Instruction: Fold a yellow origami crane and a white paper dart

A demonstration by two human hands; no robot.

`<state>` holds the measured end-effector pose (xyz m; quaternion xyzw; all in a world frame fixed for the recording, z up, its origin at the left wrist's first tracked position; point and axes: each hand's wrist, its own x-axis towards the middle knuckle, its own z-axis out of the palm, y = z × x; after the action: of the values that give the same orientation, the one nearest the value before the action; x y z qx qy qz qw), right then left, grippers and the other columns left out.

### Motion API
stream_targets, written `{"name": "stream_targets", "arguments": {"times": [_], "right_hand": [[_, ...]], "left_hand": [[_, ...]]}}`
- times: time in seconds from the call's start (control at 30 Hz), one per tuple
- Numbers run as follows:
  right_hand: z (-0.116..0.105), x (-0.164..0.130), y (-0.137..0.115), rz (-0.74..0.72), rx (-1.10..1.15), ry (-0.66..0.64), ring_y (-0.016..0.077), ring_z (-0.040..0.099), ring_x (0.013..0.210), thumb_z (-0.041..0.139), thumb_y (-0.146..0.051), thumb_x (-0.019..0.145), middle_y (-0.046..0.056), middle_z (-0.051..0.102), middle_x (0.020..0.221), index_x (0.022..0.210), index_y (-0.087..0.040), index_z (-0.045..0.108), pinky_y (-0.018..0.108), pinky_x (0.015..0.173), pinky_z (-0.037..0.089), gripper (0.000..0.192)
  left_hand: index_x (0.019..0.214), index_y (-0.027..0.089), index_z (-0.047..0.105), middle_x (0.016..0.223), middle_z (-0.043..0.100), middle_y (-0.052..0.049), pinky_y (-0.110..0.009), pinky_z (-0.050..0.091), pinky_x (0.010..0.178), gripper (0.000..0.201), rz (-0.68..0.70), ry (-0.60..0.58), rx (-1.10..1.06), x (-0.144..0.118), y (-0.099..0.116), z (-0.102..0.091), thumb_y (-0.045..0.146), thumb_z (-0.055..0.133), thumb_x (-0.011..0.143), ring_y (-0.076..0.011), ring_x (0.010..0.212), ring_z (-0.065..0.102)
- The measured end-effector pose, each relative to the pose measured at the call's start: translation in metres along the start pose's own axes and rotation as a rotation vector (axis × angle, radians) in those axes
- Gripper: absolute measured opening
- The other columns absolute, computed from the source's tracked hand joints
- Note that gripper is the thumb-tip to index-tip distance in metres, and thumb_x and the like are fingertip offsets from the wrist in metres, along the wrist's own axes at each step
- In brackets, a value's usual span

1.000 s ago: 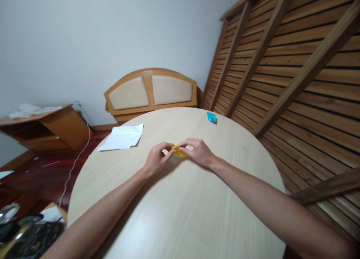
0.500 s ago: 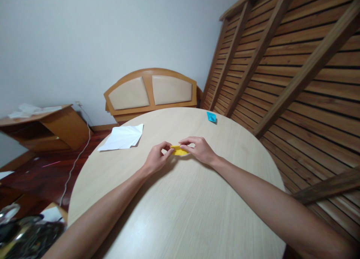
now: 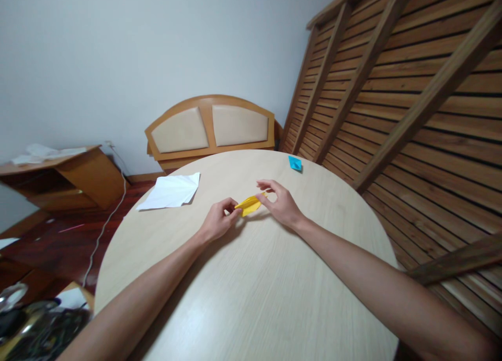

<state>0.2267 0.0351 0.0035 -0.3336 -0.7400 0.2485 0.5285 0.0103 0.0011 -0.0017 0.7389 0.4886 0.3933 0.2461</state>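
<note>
My left hand (image 3: 218, 220) pinches the left end of a folded yellow paper (image 3: 250, 204) between thumb and fingers. The paper tilts up to the right, just above the round table (image 3: 251, 288), and its folds show along the upper side. At its right tip is my right hand (image 3: 280, 203), with the thumb against the paper and the fingers lifted apart from it. Beyond the hands, a small blue folded paper (image 3: 295, 163), shaped like a boat, rests near the table's far right edge.
White sheets (image 3: 170, 191) lie at the table's left edge. A headboard (image 3: 209, 123) stands behind the table, and a slatted wooden panel (image 3: 392, 104) leans along the right. On the left are a low cabinet (image 3: 86, 175), a cable (image 3: 102, 235) and clutter (image 3: 39, 324) on the floor.
The right end of the yellow paper has swung upward. My right hand's fingers have loosened and risen off it, while my left hand keeps its pinch in nearly the same place.
</note>
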Motion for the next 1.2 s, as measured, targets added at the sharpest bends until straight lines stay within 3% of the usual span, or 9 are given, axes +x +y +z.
{"name": "stream_targets", "arguments": {"times": [0.1, 0.2, 0.27, 0.37, 0.47, 0.67, 0.8, 1.03, 1.2], "right_hand": [[0.006, -0.002, 0.004, 0.102, 0.081, -0.009, 0.0225, 0.06, 0.111, 0.077, -0.038, 0.077, 0.014, 0.057, 0.132, 0.139, -0.021, 0.042, 0.043, 0.096, 0.049, 0.073], [0.016, -0.006, 0.005, 0.25, 0.209, -0.11, 0.0219, 0.064, 0.105, 0.081, -0.039, 0.071, 0.015, 0.06, 0.126, 0.146, -0.019, 0.029, 0.044, 0.097, 0.051, 0.094], [0.021, -0.008, 0.003, 0.301, 0.315, -0.165, 0.0209, 0.067, 0.1, 0.08, -0.037, 0.072, 0.013, 0.064, 0.12, 0.144, -0.019, 0.032, 0.042, 0.095, 0.053, 0.088], [0.024, -0.009, 0.0, 0.302, 0.416, -0.206, 0.0209, 0.07, 0.097, 0.077, -0.033, 0.075, 0.011, 0.069, 0.114, 0.127, -0.019, 0.049, 0.04, 0.09, 0.056, 0.06], [0.02, -0.006, -0.001, 0.273, 0.422, -0.224, 0.0207, 0.071, 0.094, 0.074, -0.031, 0.078, 0.009, 0.073, 0.104, 0.11, -0.018, 0.058, 0.039, 0.088, 0.057, 0.038], [0.011, -0.003, -0.001, 0.223, 0.332, -0.288, 0.0191, 0.071, 0.089, 0.067, -0.031, 0.083, 0.008, 0.074, 0.097, 0.096, -0.015, 0.068, 0.034, 0.083, 0.055, 0.021], [0.01, -0.004, -0.002, 0.221, 0.271, -0.302, 0.0182, 0.069, 0.083, 0.065, -0.033, 0.084, 0.007, 0.074, 0.093, 0.091, -0.015, 0.07, 0.031, 0.076, 0.053, 0.021], [0.012, -0.004, -0.003, 0.25, 0.278, -0.3, 0.0168, 0.068, 0.079, 0.061, -0.035, 0.087, 0.006, 0.073, 0.087, 0.091, -0.015, 0.071, 0.03, 0.074, 0.053, 0.022], [0.016, -0.004, 0.003, 0.246, 0.246, -0.148, 0.0145, 0.064, 0.072, 0.07, -0.031, 0.079, 0.003, 0.068, 0.087, 0.109, -0.017, 0.058, 0.028, 0.066, 0.053, 0.034]], "left_hand": [[0.082, 0.017, 0.064, 0.079, 0.067, -0.004, -0.028, 0.046, 0.069, 0.019, -0.004, 0.061, -0.076, 0.002, -0.001, 0.0, 0.035, 0.061, 0.085, -0.0157, 0.072, 0.059], [0.082, 0.016, 0.063, 0.08, 0.067, -0.004, -0.028, 0.047, 0.069, 0.023, -0.022, 0.096, -0.151, 0.003, 0.001, -0.001, 0.04, 0.063, 0.084, -0.0157, 0.073, 0.06], [0.082, 0.016, 0.062, 0.079, 0.066, -0.004, -0.027, 0.047, 0.066, 0.026, -0.031, 0.093, -0.18, 0.004, 0.003, -0.001, 0.042, 0.064, 0.083, -0.0153, 0.071, 0.059], [0.082, 0.017, 0.061, 0.079, 0.066, -0.004, -0.028, 0.048, 0.067, 0.028, -0.02, 0.058, -0.207, 0.003, 0.005, 0.0, 0.045, 0.064, 0.083, -0.0151, 0.072, 0.06], [0.076, 0.017, 0.058, 0.077, 0.066, -0.004, -0.03, 0.049, 0.071, 0.028, -0.008, 0.016, -0.225, 0.001, 0.005, 0.002, 0.044, 0.066, 0.082, -0.0155, 0.073, 0.06], [0.081, 0.016, 0.063, 0.081, 0.069, -0.006, -0.033, 0.051, 0.075, 0.025, -0.02, -0.056, -0.228, 0.0, 0.004, 0.004, 0.041, 0.063, 0.085, -0.0171, 0.076, 0.062], [0.078, 0.016, 0.063, 0.079, 0.068, -0.007, -0.032, 0.05, 0.072, 0.03, -0.021, -0.053, -0.2, 0.0, 0.004, 0.003, 0.045, 0.062, 0.085, -0.0172, 0.074, 0.062], [0.073, 0.017, 0.059, 0.072, 0.065, -0.004, -0.028, 0.046, 0.062, 0.031, -0.052, -0.146, -0.239, -0.001, 0.005, 0.004, 0.046, 0.067, 0.082, -0.0138, 0.065, 0.058], [0.073, 0.015, 0.063, 0.072, 0.067, -0.005, -0.028, 0.047, 0.062, 0.031, -0.075, -0.047, -0.232, 0.002, 0.001, 0.004, 0.045, 0.068, 0.08, -0.0146, 0.065, 0.06]]}}
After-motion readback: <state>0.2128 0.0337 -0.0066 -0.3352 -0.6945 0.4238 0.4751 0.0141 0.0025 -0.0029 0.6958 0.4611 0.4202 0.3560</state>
